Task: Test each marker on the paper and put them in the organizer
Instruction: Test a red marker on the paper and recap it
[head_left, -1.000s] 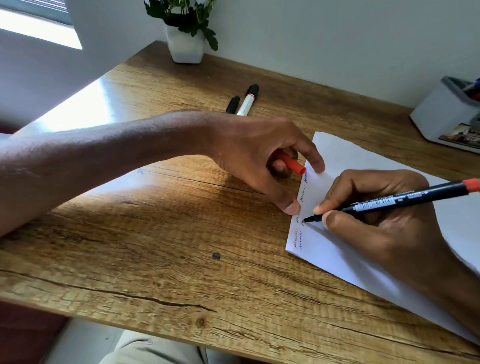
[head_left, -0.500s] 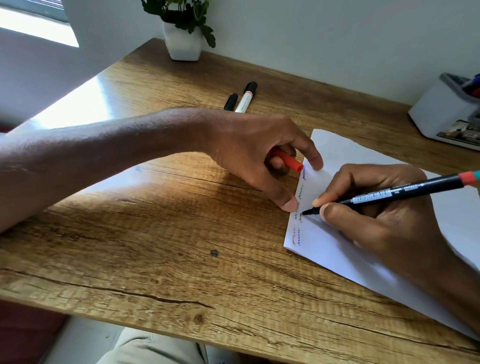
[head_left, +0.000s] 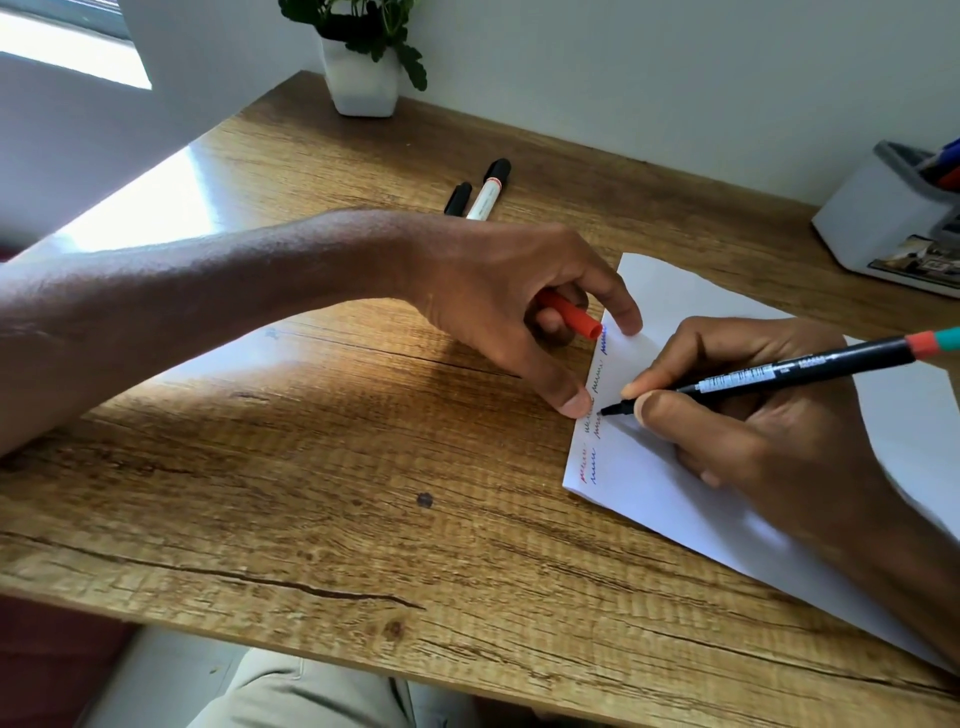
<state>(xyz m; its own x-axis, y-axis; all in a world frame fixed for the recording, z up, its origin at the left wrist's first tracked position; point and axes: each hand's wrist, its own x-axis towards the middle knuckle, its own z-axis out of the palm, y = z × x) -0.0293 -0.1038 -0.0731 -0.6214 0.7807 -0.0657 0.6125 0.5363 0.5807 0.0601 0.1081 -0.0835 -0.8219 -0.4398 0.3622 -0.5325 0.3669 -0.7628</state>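
Two black-capped markers (head_left: 487, 191) lie on the wood-grain desk (head_left: 311, 467) beyond the left forearm, and I judge them untested. The right hand (head_left: 737, 431) grips a slim black marker with an orange-and-teal end (head_left: 779, 373) in a writing pinch. Its tip is on the white sheet of paper (head_left: 685, 301), just beside the left thumb. Over the last second the tip has crept up the sheet's left edge, lengthening a dark squiggle beside the red and blue ones, so this test looks nearly done. The left hand (head_left: 509, 312) curls round the red cap (head_left: 571, 318) while its thumb and forefinger pin the paper. Recapping comes next, then the white-and-grey organizer (head_left: 878, 218) at far right.
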